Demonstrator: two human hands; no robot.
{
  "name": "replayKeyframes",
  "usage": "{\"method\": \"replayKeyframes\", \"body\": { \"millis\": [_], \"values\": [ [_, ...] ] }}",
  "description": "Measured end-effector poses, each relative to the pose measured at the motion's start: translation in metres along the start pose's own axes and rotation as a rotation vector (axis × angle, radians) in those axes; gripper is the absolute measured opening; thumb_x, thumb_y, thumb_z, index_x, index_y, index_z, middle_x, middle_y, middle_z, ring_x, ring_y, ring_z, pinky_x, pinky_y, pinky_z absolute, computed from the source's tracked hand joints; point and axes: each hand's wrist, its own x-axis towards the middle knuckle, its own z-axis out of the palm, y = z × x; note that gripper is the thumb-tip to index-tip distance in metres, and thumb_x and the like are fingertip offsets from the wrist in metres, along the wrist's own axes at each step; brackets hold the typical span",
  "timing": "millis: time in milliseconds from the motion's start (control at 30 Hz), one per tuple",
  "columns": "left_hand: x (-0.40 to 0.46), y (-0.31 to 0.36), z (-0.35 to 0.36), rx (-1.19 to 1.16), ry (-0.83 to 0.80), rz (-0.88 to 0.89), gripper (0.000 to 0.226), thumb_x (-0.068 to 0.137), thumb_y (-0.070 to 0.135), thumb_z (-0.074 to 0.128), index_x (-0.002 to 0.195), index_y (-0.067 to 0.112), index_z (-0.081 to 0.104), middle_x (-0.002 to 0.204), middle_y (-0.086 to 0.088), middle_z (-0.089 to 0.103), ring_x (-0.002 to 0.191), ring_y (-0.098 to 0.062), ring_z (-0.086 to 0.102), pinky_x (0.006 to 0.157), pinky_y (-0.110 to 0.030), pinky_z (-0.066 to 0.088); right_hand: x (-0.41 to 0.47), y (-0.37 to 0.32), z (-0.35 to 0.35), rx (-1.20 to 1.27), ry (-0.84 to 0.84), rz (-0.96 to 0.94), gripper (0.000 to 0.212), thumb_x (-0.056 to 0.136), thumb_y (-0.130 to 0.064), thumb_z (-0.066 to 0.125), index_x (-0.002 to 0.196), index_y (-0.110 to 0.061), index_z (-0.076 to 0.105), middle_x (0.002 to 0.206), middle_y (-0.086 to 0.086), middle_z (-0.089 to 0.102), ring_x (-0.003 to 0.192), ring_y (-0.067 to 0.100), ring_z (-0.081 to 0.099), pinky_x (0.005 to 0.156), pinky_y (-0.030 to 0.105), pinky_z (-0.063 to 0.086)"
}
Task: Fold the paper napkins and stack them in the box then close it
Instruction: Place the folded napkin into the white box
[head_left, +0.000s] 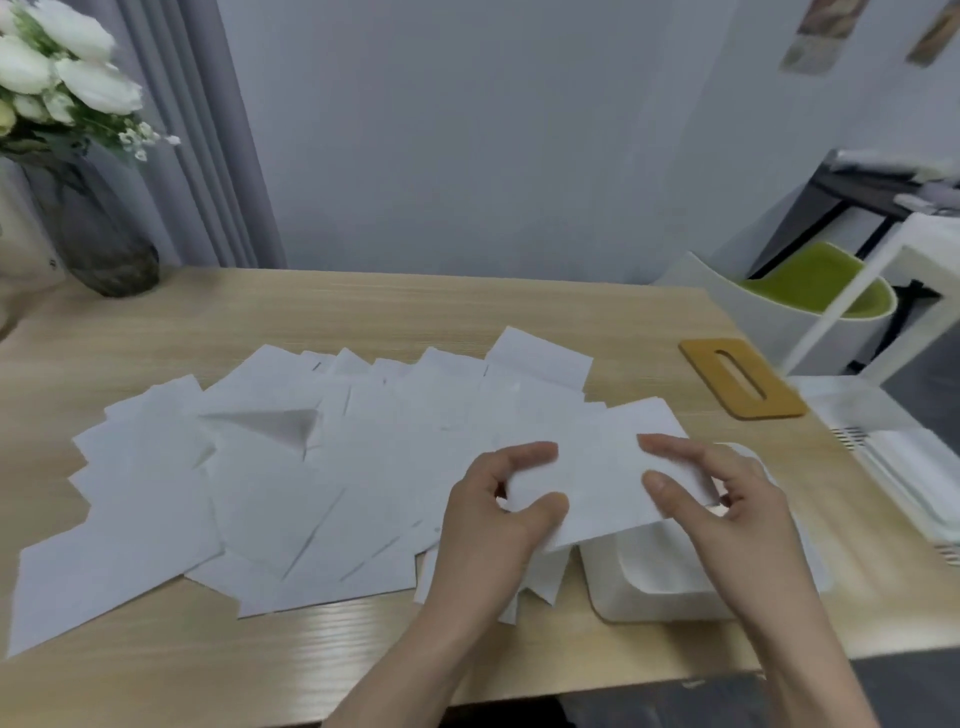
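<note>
Light wood-grain table (363, 306) set against a plain pale grey wall (493, 130). Grey pleated curtain (192, 130) hanging at far left. Dark glass vase (98, 244) of white flowers (57, 67) on the table's far left corner. White chair with green seat (815, 286) at right, beside a white frame (852, 301). Two blurred pictures (826, 31) high on the wall.

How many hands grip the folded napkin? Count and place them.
2. The left hand pinches the folded napkin at its left edge; the right hand holds its right edge, above the white box.
</note>
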Motion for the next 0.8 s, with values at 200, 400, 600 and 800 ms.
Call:
{"method": "replayKeyframes", "body": {
  "millis": [200, 400, 600, 800],
  "values": [
    [-0.001, -0.007, 0.054, 0.098, -0.025, 0.052, 0.037, 0.083, 0.017, 0.071, 0.108, 0.044, 0.064, 0.115, 0.027, 0.06, 0.115, -0.002, 0.053, 0.106, -0.035, 0.042, -0.003, 0.021, -0.045, -0.118, 0.105, 0.026, 0.035, 0.079, -0.019, 0.072, 0.085, -0.053, 0.067, 0.095, -0.041, 0.059, 0.105, -0.01, 0.044, 0.108, 0.053, 0.028],
    [0.001, -0.021, 0.083, 0.493, 0.009, 0.331, 0.037, 0.086, 0.032, 0.06, 0.123, 0.037, 0.058, 0.109, 0.031, 0.049, 0.123, 0.021, 0.028, 0.117, -0.03, -0.013, -0.004, 0.048, -0.068, -0.283, 0.13, 0.07, 0.032, 0.083, -0.018, 0.069, 0.07, -0.047, 0.068, 0.078, -0.02, 0.064, 0.107, 0.014, 0.053, 0.102, 0.04, 0.024],
    [0.004, -0.026, 0.085, 0.858, -0.009, 0.485, 0.036, 0.083, 0.033, 0.055, 0.115, 0.025, 0.07, 0.099, 0.013, 0.067, 0.124, -0.014, 0.053, 0.115, -0.046, -0.019, -0.003, 0.07, -0.062, -0.472, 0.12, 0.07, 0.025, 0.086, -0.02, 0.067, 0.077, -0.044, 0.067, 0.082, -0.024, 0.06, 0.1, -0.004, 0.036, 0.092, 0.024, 0.011],
    [0.008, -0.012, 0.085, 1.2, -0.089, 0.472, 0.029, 0.089, 0.037, 0.056, 0.113, 0.026, 0.07, 0.103, 0.011, 0.066, 0.132, -0.017, 0.047, 0.105, -0.05, -0.037, 0.003, 0.082, -0.054, -0.636, 0.083, 0.1, 0.02, 0.086, -0.021, 0.067, 0.085, -0.041, 0.069, 0.076, -0.025, 0.05, 0.11, 0.006, 0.043, 0.107, 0.031, -0.005]
  ]
}}
